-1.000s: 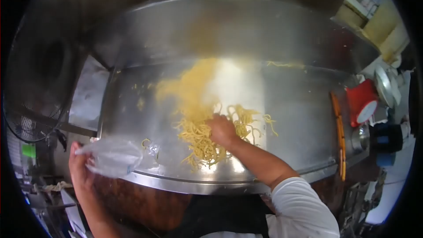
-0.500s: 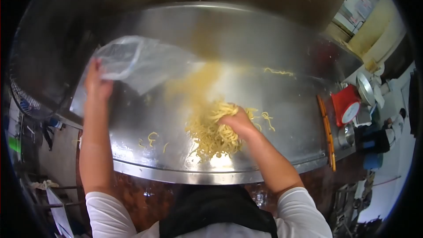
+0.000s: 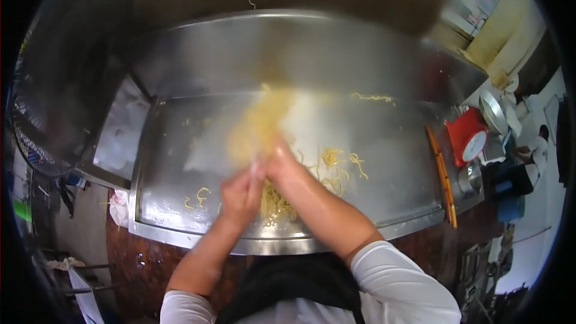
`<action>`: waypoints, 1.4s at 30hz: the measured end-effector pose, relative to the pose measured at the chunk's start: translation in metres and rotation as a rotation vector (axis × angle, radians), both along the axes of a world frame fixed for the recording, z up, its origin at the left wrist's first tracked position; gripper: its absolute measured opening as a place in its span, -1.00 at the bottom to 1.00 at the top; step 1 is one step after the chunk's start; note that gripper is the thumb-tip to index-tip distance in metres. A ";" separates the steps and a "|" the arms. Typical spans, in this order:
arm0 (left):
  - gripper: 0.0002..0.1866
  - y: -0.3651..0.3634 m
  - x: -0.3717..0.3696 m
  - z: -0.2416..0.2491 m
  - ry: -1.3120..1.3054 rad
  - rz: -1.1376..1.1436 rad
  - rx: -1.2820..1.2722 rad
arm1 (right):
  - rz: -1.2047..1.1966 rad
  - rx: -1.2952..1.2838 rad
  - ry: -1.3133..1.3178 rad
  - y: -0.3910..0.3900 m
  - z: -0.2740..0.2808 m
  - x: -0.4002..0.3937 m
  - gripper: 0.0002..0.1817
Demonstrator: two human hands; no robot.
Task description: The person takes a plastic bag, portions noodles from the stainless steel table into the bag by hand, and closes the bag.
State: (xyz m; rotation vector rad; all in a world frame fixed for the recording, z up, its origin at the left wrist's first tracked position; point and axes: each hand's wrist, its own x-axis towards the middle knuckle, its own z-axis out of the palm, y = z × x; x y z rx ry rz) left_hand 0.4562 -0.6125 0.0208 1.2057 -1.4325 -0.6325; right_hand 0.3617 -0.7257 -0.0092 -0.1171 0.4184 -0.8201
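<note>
My left hand is closed in a pinch on the edge of a clear plastic bag, whose faint film spreads over the metal table. Right beside it, my right hand reaches up to the bag's mouth; its fingers are smeared into a blurred yellow patch that appears to be a bunch of noodles. Below my wrists lies a small heap of yellow noodles, partly covered by the forearms. Loose strands are scattered to the right, and a few more to the left.
The steel table has a raised front rim. Orange-brown sticks lie along its right side, near a red scale and a metal bowl. A fan stands at left. Another person is at far right.
My left hand has come from the far left to the middle with the bag. My right hand has lifted from the noodle heap, up and left, and the heap is much smaller.
</note>
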 end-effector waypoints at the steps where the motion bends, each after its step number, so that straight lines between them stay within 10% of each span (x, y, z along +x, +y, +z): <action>1: -0.70 0.011 -0.001 -0.001 -0.086 -0.037 0.002 | -0.043 -0.031 0.034 0.000 -0.013 0.013 -0.64; 7: -0.69 -0.008 0.037 0.014 0.106 0.315 -0.084 | 0.009 -0.689 0.762 -0.012 -0.105 0.096 -0.64; 9: -0.73 -0.030 0.072 -0.002 0.167 0.368 0.020 | 0.541 -1.488 1.060 -0.012 -0.072 0.068 -0.64; 14: -0.78 -0.018 0.095 -0.014 0.492 0.415 0.249 | 0.552 -1.169 0.969 -0.007 0.040 -0.017 -0.55; 18: -0.79 -0.003 0.099 0.005 0.748 0.356 0.265 | -0.039 -1.499 1.835 0.023 -0.025 -0.135 0.01; 23: -0.77 0.007 0.092 0.042 0.929 0.493 0.312 | 0.449 -1.515 1.888 0.099 -0.111 -0.208 0.27; 31: -0.76 0.002 0.076 0.063 0.726 0.330 0.511 | 0.232 -1.768 1.656 0.028 -0.134 -0.030 -0.30; 34: -0.68 0.007 0.090 0.057 -0.440 0.241 0.297 | 0.156 -1.744 1.645 0.015 -0.147 -0.031 -0.60; 39: -0.64 0.026 0.127 0.029 -0.196 0.211 0.634 | -0.200 -1.440 1.684 -0.002 -0.146 -0.073 -0.74; 42: -0.71 0.023 0.108 0.013 0.957 0.180 0.529 | -0.035 -0.886 1.684 -0.003 -0.114 -0.077 -0.78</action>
